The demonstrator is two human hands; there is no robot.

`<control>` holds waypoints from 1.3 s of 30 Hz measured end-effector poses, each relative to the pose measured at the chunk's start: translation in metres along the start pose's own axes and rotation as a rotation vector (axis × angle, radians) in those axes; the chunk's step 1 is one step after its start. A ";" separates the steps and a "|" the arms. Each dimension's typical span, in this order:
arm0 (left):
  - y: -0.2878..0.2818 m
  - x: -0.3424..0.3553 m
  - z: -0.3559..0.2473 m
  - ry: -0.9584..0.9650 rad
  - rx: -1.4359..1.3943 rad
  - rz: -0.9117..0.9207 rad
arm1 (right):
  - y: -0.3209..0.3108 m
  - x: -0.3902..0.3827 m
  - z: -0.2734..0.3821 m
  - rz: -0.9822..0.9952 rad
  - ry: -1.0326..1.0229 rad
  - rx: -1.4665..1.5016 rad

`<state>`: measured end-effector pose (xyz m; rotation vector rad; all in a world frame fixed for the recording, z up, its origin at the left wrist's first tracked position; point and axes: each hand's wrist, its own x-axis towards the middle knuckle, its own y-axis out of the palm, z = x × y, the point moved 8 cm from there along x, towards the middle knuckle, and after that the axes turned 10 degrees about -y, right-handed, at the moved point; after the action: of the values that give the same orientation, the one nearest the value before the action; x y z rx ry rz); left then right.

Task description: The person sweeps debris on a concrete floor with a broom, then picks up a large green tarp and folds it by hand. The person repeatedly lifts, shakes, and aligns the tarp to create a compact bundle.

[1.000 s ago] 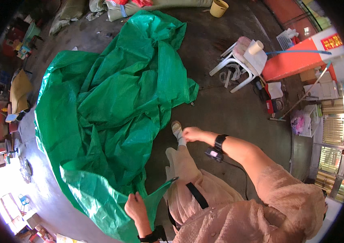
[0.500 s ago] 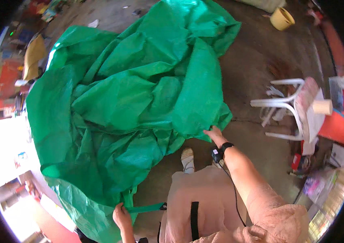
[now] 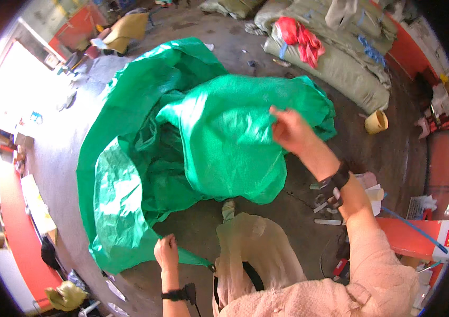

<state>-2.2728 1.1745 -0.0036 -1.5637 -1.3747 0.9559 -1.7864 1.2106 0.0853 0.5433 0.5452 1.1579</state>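
Note:
A crumpled green tarp (image 3: 232, 142) is spread over the floor before me, its folds bunched up, with a pale shiny flap at the lower left. My left hand (image 3: 167, 251) is closed on that flap's edge at the lower middle, where a narrow strip of tarp stretches right toward my clothing. My right hand (image 3: 287, 129) is raised over the tarp's right part, slightly blurred, fingers loosely apart and curled, with nothing visible in them. One shoe (image 3: 228, 211) shows at the tarp's near edge.
Rolled khaki bundles (image 3: 324, 74) with a red cloth (image 3: 301, 39) lie at the back right, near a yellow bucket (image 3: 376, 121). A chair (image 3: 372, 185) is partly hidden by my right arm. An orange counter (image 3: 409, 235) with a blue rod (image 3: 414, 228) stands right.
My right hand has moved up from the tarp's near right edge, and the tarp's right part is raised and folded over. The view has swung, bringing the bundles into sight.

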 end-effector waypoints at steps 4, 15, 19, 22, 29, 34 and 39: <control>-0.059 -0.009 0.009 -0.068 -0.153 -0.079 | 0.140 -0.060 0.090 0.080 -0.172 0.132; 0.067 -0.057 -0.045 0.013 -0.302 0.559 | 0.195 -0.130 0.193 0.204 -0.427 0.224; 0.077 -0.107 -0.068 0.145 -0.397 0.525 | 0.181 -0.128 0.187 0.123 -0.364 0.291; 0.066 -0.060 -0.058 0.024 -0.443 0.292 | 0.158 -0.126 0.192 -0.037 -0.379 0.169; 0.055 0.000 -0.083 0.168 -0.477 0.356 | 0.174 -0.183 0.168 0.054 -0.294 -0.136; 0.058 -0.003 -0.099 0.169 -0.564 0.366 | 0.139 -0.205 0.161 -0.134 -0.309 -0.201; 0.064 0.018 -0.105 0.259 -0.728 0.499 | 0.132 -0.198 0.159 0.022 -0.277 -0.172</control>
<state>-2.1498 1.1780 -0.0247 -2.5629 -1.2278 0.4949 -1.8349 1.0451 0.3139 0.5504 0.1998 1.1155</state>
